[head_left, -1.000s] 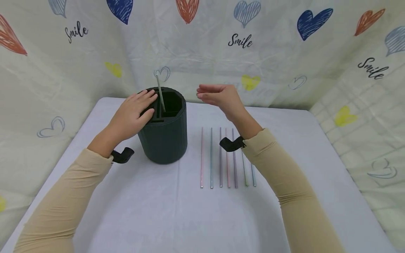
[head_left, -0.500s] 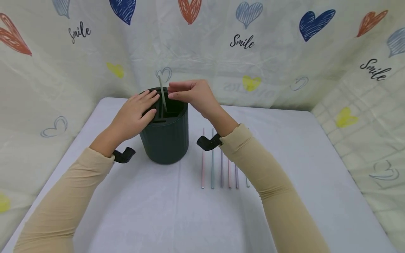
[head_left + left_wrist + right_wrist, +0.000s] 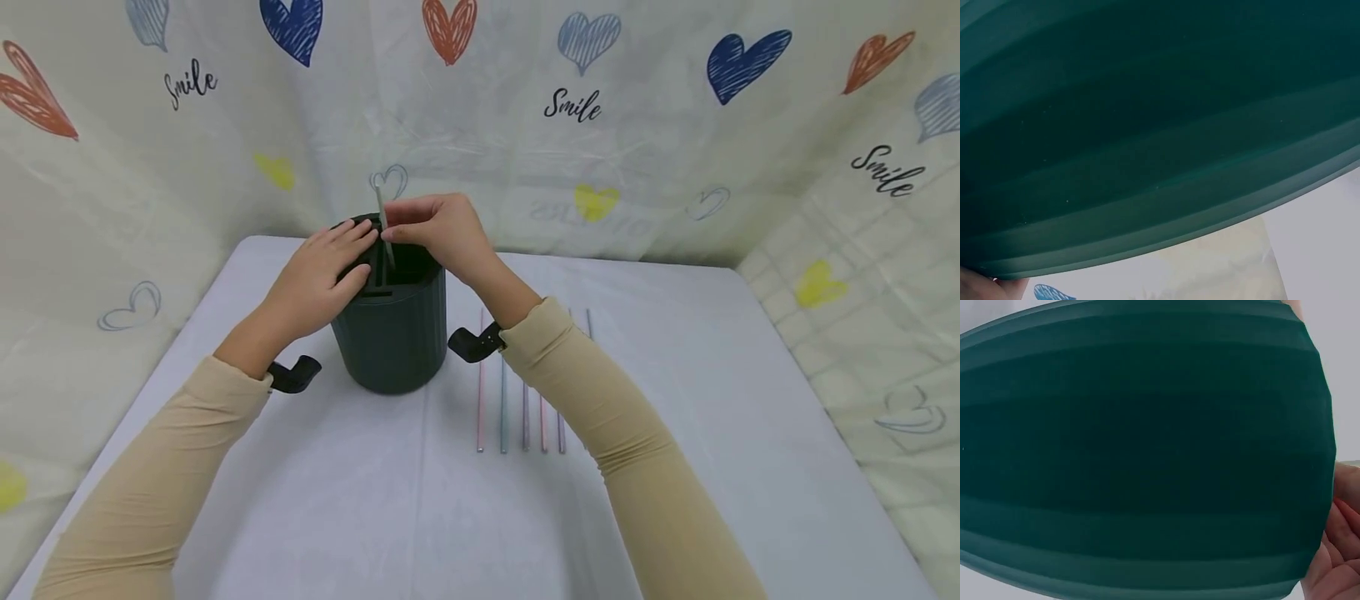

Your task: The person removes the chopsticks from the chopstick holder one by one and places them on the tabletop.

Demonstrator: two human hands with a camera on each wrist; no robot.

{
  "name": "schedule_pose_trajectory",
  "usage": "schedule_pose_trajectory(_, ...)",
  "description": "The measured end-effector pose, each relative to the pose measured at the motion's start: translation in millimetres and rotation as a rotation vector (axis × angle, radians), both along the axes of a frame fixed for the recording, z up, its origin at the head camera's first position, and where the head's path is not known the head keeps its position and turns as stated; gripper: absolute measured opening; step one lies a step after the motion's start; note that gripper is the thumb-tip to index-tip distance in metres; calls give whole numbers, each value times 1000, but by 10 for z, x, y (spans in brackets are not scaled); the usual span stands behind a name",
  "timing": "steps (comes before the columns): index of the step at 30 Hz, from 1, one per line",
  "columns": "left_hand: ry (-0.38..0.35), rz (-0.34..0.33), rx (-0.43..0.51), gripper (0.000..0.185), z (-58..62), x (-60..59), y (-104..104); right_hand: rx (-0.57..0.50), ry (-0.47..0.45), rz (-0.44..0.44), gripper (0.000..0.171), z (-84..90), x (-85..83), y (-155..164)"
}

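- The left hand (image 3: 318, 275) lies with straight fingers flat on the left part of the rim of a dark green ribbed holder (image 3: 393, 333); this grip is open and only presses down on it.
- The holder stands upright on the white tabletop (image 3: 337, 500), left of the middle and toward the far edge. Its top is split into compartments. Both wrist views are filled with its ribbed green wall (image 3: 1147, 137) (image 3: 1141, 456).
- One pale straw (image 3: 383, 223) stands in the holder, leaning slightly left, its top above the rim. Which compartment it sits in cannot be told.
- The right hand (image 3: 438, 233) is over the holder's right rim, its fingertips pinching that straw; this grip is closed on it.
- To the right of the holder, a row of thin coloured straws (image 3: 521, 412) lies flat on the tabletop, parallel to one another, pointing from the far edge toward the near edge. The right sleeve (image 3: 600, 400) crosses over them and hides part of the row.
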State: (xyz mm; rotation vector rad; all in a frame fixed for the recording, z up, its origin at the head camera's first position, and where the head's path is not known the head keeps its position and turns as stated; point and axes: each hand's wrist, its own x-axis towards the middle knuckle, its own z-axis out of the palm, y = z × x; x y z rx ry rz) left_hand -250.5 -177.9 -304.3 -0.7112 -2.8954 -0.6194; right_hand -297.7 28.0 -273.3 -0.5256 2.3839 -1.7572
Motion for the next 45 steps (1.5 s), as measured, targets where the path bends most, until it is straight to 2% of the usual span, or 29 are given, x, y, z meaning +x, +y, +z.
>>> schedule_pose_trajectory(6,2,0,1,54,6,2,7,-5,25,-18,31,-26,-16,-9)
schedule_pose_trajectory(14,6,-1,7,54,-11,1,10,-177,-51,-22,28,20,-3,24)
schedule_pose_trajectory(29,20,-24,34,53,-19,25,30,-389,107,-34,23,318,133,156)
schedule_pose_trajectory(39,42,-20,43,53,-30,-5,28,-419,152,-51,24,401,144,192)
schedule_pose_trajectory(45,38,-12,50,52,-53,-5,15,-442,210,-39,24,481,197,199)
